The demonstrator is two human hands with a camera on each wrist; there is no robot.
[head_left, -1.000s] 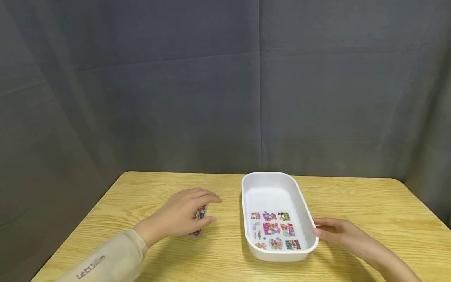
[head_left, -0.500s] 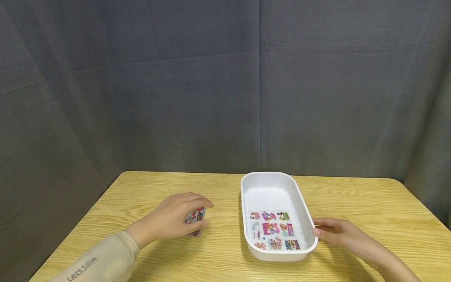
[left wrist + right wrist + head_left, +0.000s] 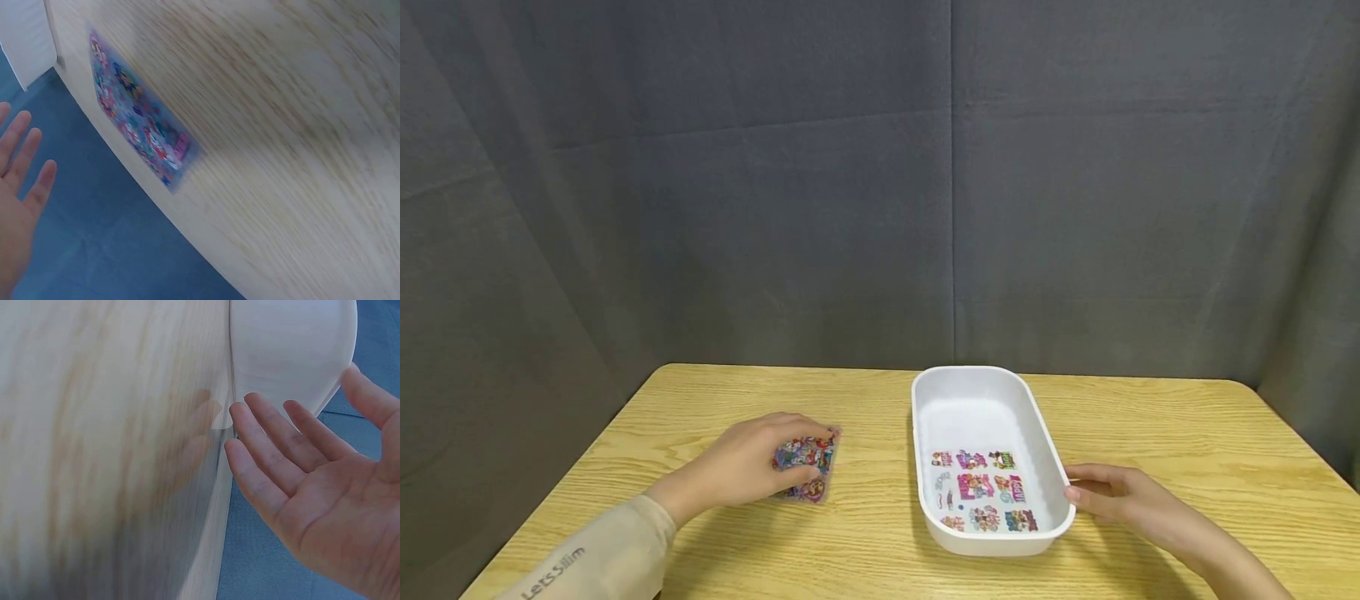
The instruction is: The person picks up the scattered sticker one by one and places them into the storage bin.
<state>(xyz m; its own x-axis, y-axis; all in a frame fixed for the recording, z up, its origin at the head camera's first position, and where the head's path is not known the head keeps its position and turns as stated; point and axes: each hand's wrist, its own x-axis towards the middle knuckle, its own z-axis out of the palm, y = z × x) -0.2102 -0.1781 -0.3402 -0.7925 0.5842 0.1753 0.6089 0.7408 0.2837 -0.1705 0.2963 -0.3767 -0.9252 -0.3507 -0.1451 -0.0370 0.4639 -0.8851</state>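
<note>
A colourful cartoon sticker sheet (image 3: pixel 808 467) lies on the wooden table, partly covered by my left hand (image 3: pixel 741 462) in the head view. The left wrist view shows this sheet (image 3: pixel 137 112) flat, with the left hand (image 3: pixel 15 206) above it and apart, fingers spread and empty. To the right stands a white oblong tray (image 3: pixel 973 546), with several bright stickers (image 3: pixel 977 487) on its near floor. My right hand (image 3: pixel 1123 500) is at the tray's right side, thumb at the rim. In the right wrist view its fingers (image 3: pixel 265 475) extend loosely beside the tray's outer wall (image 3: pixel 290 350).
The wooden table (image 3: pixel 865 400) has rounded far corners. Behind it and along the sides hangs a dark grey curtain (image 3: pixel 820 183). Both wrist views show a blue surface (image 3: pixel 125 237) past the table's edge.
My left hand has drawn back to the left and slightly toward me, uncovering more of the sticker sheet. The right hand and the tray have barely moved.
</note>
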